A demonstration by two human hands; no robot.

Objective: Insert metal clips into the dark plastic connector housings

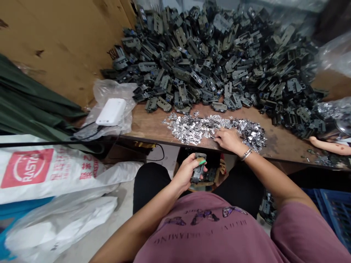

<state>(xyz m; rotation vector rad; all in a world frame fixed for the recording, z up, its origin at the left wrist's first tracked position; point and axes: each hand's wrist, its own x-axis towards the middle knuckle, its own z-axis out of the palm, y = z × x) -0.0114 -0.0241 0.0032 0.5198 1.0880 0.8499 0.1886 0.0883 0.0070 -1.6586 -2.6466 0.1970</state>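
My left hand (189, 171), above my lap, is closed around a dark grey plastic housing (197, 174). Something bright green (202, 162) shows at the thumb, and a tan patch lies beside it. On the bench, my right hand (228, 139) touches the front of a heap of small shiny metal pieces (189, 128). Its fingers are bent and drawn together; what they pinch is too small to make out. Darker metal pieces (253, 135) lie to the right of that hand. Behind, a large pile of similar grey plastic housings (192, 58) covers the bench.
A white box-shaped device (111, 111) with a cable lies on clear plastic at left. Below my left hand stands a container holding more dark parts (210, 174). White sacks (68, 171) are at left, a blue crate (333, 208) at right. Another person's arm (329, 146) reaches in from the right.
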